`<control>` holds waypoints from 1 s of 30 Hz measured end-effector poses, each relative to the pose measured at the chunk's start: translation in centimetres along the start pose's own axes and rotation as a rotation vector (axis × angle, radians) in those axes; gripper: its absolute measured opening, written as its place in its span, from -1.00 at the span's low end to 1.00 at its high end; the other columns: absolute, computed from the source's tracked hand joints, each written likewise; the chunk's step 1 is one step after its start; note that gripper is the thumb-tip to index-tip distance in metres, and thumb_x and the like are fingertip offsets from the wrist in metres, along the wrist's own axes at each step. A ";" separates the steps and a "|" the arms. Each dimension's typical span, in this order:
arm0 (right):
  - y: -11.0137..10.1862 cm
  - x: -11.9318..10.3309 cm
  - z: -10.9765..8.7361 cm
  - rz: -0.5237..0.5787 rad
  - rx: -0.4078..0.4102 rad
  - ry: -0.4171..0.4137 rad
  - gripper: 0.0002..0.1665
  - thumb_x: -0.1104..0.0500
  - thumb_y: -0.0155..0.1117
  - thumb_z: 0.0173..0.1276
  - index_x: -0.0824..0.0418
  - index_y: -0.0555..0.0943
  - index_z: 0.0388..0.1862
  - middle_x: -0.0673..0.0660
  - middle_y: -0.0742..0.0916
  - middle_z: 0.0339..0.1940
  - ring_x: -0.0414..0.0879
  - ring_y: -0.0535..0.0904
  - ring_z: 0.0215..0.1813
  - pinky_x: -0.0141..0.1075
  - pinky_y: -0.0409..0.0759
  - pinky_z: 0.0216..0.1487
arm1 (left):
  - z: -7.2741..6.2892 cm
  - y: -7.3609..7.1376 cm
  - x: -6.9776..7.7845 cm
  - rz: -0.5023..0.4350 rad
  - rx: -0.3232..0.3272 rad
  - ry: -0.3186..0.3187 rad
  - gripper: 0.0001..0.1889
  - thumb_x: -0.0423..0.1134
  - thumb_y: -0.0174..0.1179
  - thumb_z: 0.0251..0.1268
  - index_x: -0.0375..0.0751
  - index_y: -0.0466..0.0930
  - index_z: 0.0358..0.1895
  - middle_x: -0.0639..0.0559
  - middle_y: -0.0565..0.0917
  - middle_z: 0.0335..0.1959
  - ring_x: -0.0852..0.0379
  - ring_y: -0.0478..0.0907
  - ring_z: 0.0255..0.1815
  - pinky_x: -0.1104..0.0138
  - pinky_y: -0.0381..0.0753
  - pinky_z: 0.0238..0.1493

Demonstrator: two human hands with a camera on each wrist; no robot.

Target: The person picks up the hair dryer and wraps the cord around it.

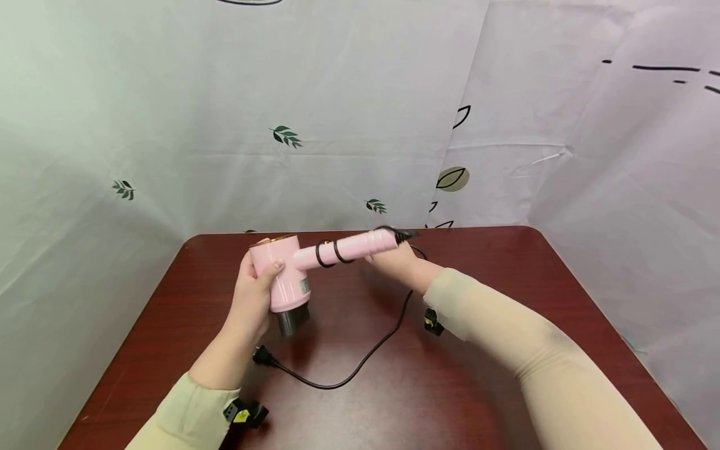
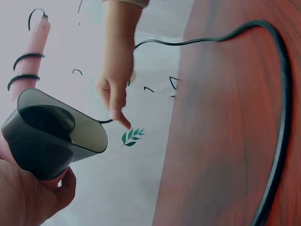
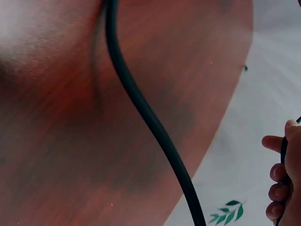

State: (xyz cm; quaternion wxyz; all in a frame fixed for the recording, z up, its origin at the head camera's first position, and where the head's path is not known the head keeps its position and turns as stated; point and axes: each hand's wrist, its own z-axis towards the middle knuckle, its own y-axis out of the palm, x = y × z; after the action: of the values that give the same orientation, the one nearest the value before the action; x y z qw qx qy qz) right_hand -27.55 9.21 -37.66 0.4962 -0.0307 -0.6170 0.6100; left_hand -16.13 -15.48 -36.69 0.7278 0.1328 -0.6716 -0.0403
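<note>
My left hand (image 1: 253,297) grips a pink hair dryer (image 1: 284,275) round its barrel, thumb across the near side, holding it above the table. The dark nozzle (image 1: 292,320) points down, and the handle (image 1: 365,245) extends to the right. Loops of black cord (image 2: 29,55) circle the handle. Behind the handle's end is my right hand (image 1: 402,264), partly hidden in the head view; in the right wrist view its fingers (image 3: 278,192) curl round the cord. From there the cord's free length (image 1: 326,387) curves down to the plug (image 1: 263,355), near my left wrist.
A dark red wooden table (image 1: 484,387) lies under both hands. Pale cloth (image 1: 349,94) with leaf prints hangs behind it and at both sides. A black camera is strapped to each wrist, the left one (image 1: 245,414) low over the table.
</note>
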 end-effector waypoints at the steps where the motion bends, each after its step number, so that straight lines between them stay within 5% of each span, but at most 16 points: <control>1: 0.1 -0.3 -0.1 -0.012 0.029 -0.007 -0.74 -0.04 0.15 0.51 -0.01 0.71 -0.03 -0.10 0.72 -0.35 -0.25 0.60 -0.32 -0.41 0.49 -0.32 | 0.1 0.1 0.1 -0.025 0.024 -0.009 -0.48 -0.35 0.07 0.45 -0.08 0.13 0.38 -0.04 0.41 0.10 0.11 0.55 -0.07 0.32 0.61 -0.11; 2: 0.7 -0.7 -0.3 0.204 0.077 0.063 -0.74 -0.06 0.18 0.48 0.01 0.75 -0.20 -0.01 0.73 -0.30 -0.13 0.64 -0.23 -0.32 0.55 -0.23 | 0.2 0.1 0.1 -0.046 0.047 -0.020 -0.49 -0.32 0.08 0.47 -0.06 0.13 0.38 -0.02 0.41 0.12 0.12 0.55 -0.05 0.32 0.60 -0.10; 3: 0.9 -1.0 -0.6 0.367 0.097 0.095 -0.74 -0.09 0.22 0.45 -0.03 0.76 -0.31 -0.02 0.69 -0.43 -0.10 0.61 -0.35 -0.28 0.53 -0.34 | 0.4 0.2 0.1 -0.070 0.071 -0.026 -0.50 -0.30 0.09 0.47 -0.04 0.14 0.36 -0.02 0.41 0.13 0.11 0.55 -0.04 0.32 0.60 -0.08; 5: 0.8 -1.5 -0.7 0.405 0.069 0.064 -0.72 -0.09 0.18 0.48 -0.03 0.77 -0.24 0.02 0.65 -0.42 -0.02 0.57 -0.35 -0.16 0.55 -0.30 | 0.7 0.3 0.1 -0.110 0.115 -0.030 -0.53 -0.26 0.11 0.47 -0.02 0.16 0.33 -0.01 0.42 0.14 0.10 0.54 -0.01 0.33 0.60 -0.05; 9: 0.4 -2.5 -1.2 0.350 0.047 0.000 -0.70 -0.08 0.14 0.50 -0.04 0.77 -0.23 0.01 0.58 -0.41 -0.04 0.48 -0.35 -0.22 0.43 -0.33 | 1.3 0.6 0.0 -0.184 0.178 -0.002 -0.54 -0.27 0.17 0.43 -0.01 0.22 0.30 -0.01 0.45 0.15 0.05 0.53 0.04 0.33 0.60 -0.02; 18: -1.1 -4.5 -2.1 0.250 0.160 -0.137 -0.67 -0.10 0.12 0.51 -0.05 0.73 -0.35 -0.05 0.57 -0.43 -0.09 0.45 -0.36 -0.28 0.37 -0.34 | 2.5 0.7 -0.2 -0.190 0.318 0.019 -0.42 -0.27 0.32 0.31 -0.03 0.24 0.30 0.00 0.44 0.15 0.03 0.53 0.04 0.32 0.61 -0.04; 30: -2.7 -4.8 -2.6 0.287 0.450 -0.293 -0.84 0.06 0.15 0.38 0.04 0.66 -0.27 -0.04 0.51 -0.43 -0.07 0.37 -0.39 -0.27 0.27 -0.38 | 3.4 0.3 -0.8 0.025 0.402 0.105 -0.19 -0.28 0.38 0.22 -0.14 0.04 0.41 -0.02 0.34 0.23 0.07 0.44 0.14 0.27 0.50 0.11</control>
State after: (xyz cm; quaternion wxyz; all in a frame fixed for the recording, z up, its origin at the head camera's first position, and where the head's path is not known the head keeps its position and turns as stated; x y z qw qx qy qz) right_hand -21.92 7.34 -38.96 0.3050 0.0816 -0.5208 0.7931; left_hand -19.65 -15.46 -37.11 0.7210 0.2688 -0.6291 0.1104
